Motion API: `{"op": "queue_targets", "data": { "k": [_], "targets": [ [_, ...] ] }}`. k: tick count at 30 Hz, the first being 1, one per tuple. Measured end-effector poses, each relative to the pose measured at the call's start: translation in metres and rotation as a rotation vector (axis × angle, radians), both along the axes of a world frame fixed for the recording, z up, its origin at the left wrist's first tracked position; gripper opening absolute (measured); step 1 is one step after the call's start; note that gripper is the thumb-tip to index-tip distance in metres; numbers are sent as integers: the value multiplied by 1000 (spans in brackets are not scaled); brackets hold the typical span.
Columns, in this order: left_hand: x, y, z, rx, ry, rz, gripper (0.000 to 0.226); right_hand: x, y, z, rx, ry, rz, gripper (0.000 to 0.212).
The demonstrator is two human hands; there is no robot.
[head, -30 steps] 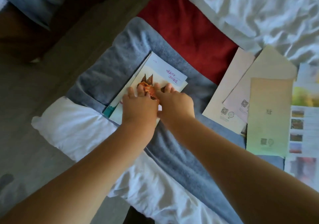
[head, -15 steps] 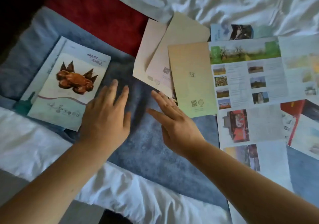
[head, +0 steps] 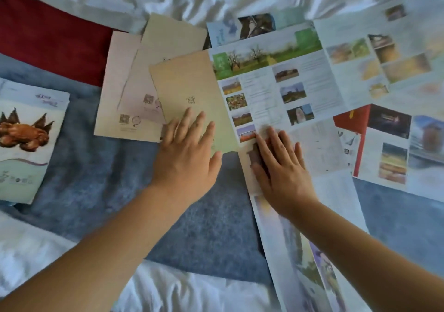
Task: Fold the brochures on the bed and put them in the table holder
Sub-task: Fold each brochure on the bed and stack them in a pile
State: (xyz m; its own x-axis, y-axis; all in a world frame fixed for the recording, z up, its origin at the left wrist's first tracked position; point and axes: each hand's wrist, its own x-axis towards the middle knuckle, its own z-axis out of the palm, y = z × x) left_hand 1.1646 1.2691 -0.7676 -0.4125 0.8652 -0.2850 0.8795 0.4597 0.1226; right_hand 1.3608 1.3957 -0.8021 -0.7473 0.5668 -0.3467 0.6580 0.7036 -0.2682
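Your left hand, fingers spread, lay flat on tan brochure; right hand, likewise splayed, pressed glossy unfolded brochure.

Three folded tan brochures, two hands, one bed.

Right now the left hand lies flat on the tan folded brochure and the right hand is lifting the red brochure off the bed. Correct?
Not quite. In the head view the right hand lies flat on an unfolded white brochure; the red brochure lies untouched further right. The left hand does lie flat on the tan brochure.
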Motion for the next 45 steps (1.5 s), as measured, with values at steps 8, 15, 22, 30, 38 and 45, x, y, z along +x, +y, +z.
{"op": "queue_targets", "data": {
  "k": [8, 15, 22, 30, 38, 45],
  "targets": [
    [30, 5, -44, -42, -125, 251, 73, 7, -28, -9, 0, 113, -5, 59],
    [31, -10, -51, 21, -155, 444, 87, 25, -50, -17, 31, 187, 214, 55],
    [11, -47, -56, -73, -74, 354, 79, 14, -62, -9, -108, 394, 178, 50],
    [-15, -100, -55, -121, -68, 365, 72, 3, -37, -19, 103, 224, -93, 55],
    [-20, -173, -59, -33, -10, 363, 72, 14, -84, -18, 83, 234, -67, 55],
    [-30, -180, -45, 62, 15, 339, 65, 15, -111, -7, 126, 233, -112, 52]
  ]
}}
